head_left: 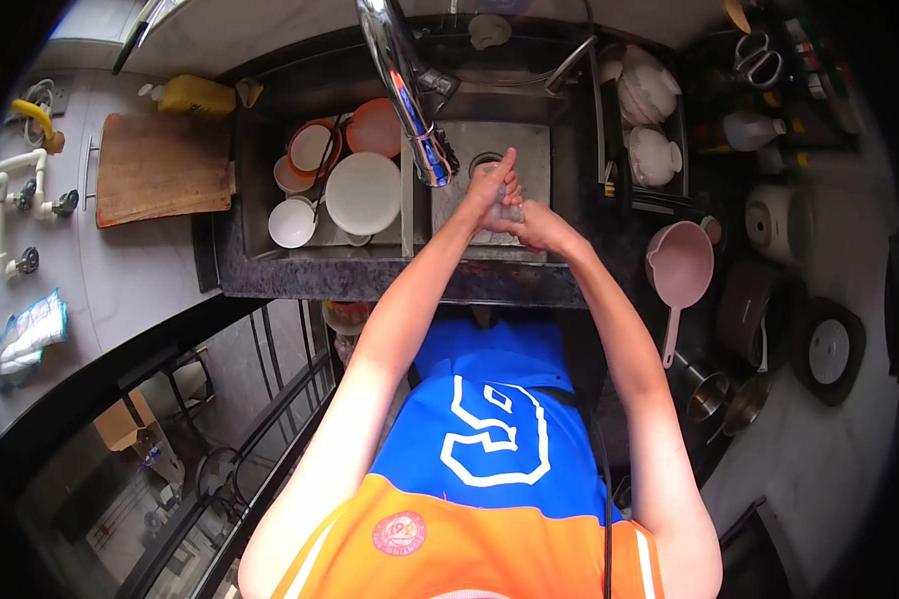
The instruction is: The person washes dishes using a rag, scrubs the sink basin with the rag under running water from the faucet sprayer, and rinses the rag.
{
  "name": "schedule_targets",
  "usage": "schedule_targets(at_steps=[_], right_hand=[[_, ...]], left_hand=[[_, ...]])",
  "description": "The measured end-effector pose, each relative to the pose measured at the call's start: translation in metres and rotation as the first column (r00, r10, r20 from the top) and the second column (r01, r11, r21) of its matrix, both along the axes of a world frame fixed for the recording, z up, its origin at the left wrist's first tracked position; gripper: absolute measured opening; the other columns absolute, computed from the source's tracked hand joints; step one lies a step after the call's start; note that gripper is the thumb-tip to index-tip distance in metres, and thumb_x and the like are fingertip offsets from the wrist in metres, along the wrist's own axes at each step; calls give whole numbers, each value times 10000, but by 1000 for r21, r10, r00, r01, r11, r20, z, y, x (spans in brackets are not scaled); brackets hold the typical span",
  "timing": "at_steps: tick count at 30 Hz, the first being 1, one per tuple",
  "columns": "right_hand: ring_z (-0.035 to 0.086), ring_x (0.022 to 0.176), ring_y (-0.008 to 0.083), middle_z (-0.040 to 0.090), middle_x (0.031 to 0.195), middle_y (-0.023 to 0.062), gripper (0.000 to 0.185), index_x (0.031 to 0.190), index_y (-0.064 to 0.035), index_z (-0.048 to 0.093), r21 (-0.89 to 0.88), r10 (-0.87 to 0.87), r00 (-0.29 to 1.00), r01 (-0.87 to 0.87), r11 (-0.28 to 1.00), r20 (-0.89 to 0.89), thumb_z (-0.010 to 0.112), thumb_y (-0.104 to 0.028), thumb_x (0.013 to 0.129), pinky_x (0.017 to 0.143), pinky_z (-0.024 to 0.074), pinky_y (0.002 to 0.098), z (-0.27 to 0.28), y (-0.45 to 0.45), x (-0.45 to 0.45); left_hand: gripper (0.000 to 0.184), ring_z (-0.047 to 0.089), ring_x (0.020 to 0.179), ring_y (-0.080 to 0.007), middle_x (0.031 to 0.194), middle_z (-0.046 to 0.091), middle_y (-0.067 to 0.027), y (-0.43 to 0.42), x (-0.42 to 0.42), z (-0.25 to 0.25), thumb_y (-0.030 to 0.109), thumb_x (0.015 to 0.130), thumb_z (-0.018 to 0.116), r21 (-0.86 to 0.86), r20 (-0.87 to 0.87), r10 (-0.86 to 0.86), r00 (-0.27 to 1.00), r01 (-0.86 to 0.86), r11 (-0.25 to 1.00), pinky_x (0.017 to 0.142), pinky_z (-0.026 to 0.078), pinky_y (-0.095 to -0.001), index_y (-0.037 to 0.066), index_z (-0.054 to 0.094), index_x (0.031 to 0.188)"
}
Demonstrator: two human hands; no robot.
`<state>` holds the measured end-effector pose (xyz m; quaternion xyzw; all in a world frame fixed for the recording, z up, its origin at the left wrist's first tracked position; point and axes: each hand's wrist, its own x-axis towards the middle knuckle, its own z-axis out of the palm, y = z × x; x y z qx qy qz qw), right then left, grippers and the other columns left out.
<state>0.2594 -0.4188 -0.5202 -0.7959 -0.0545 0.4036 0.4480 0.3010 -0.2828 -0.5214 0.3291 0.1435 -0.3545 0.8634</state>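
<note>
Tucked in close by the curved, shiny chrome faucet [402, 90], just right of the mouth and on the body's side: bare left hand [491, 190] and bare right hand [541, 227], pressed together above the pale grey metal basin [539, 150]. Nearer to the faucet, the left; a little farther right and closer to the body, the right. And there, between the two, a small, pale greyish, shapeless patch [512, 213], with no telling lather from water or a bit of cloth. Pivotal, by judgement: that meeting point, right and bodyward of the faucet's mouth, with forearms converging from both sides and about equally close. Long axis? Too small and blurred to call. Left hand: partly closed, fingers curled in, thumb stretched away from the body. Right hand: partly closed too, curled against the left, palm out of sight. Firm hold or mere touch on the patch? Cannot tell. Over to the faucet's left, apart from the fingers and on the left hand's side: a large round white dish [363, 195], a round orange bowl [374, 128] and, farther left, a small round white bowl [292, 222]. Well right of the faucet, untouched: a pink, long-handled scoop [680, 262].
</note>
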Motion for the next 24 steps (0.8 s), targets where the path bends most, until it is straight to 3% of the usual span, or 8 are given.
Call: schedule_targets(at_steps=[2,9,14,16,17,20,22,24], right_hand=[[657,696,375,641,723,238,322,767,25,653,-287,206,861,-74,955,465,644,-294,813,638,521,463,-15,2,-10],[658,680,373,649,721,217,207,739,-4,664,-496,163,805,180,849,571,508,-108,826,614,531,472,-9,29,-36],[643,753,392,638,751,225,176,877,23,644,-352,-34,859,245,903,510,604,-132,804,671,518,448,33,18,-35],[630,772,333,608,845,200,251,998,39,596,-44,-214,374,574,818,902,640,-113,803,669,512,397,46,18,-37],[630,772,333,608,845,200,251,998,39,596,-40,-213,369,571,820,905,640,-113,803,669,512,397,50,18,-39],[572,810,249,566,956,147,391,1059,34,553,194,-596,691,572,797,408,703,-188,775,723,474,336,55,25,-49],[590,790,227,590,931,143,371,1032,42,578,185,-578,638,574,798,509,714,-188,775,673,482,319,55,35,-55],[596,775,223,598,920,141,345,1014,44,589,197,-557,590,563,802,584,710,-179,781,651,486,315,50,35,-55]], left_hand=[[506,366,376,-117,472,390,-12,-6,-6,-11,442,915,551,256,55,81,995,-92,962,420,344,-263,105,390,574],[530,407,340,-117,438,390,-9,-25,-13,-44,448,939,502,747,346,78,935,-324,581,347,318,-277,66,445,576],[441,512,456,-139,547,500,-39,-24,-20,-9,401,957,487,583,295,212,932,-351,733,441,398,-289,22,520,734],[409,561,530,-153,613,559,-56,-21,-26,-2,372,966,480,498,354,280,892,-433,751,505,442,-305,1,557,811],[335,592,649,-168,730,590,-81,-17,-30,-1,335,965,494,463,378,276,884,-438,770,597,468,-307,2,532,957],[375,590,928,-207,988,597,-141,-9,-49,6,256,954,523,289,314,311,897,-403,868,788,481,-314,1,416,1208],[659,431,1259,-264,1325,461,-201,2,-60,15,132,922,554,3,132,291,948,-294,956,999,402,-337,-17,140,1413],[681,390,1289,-260,1369,420,-179,12,-63,19,116,927,540,21,185,239,953,-247,969,1022,376,-340,-12,102,1432]])
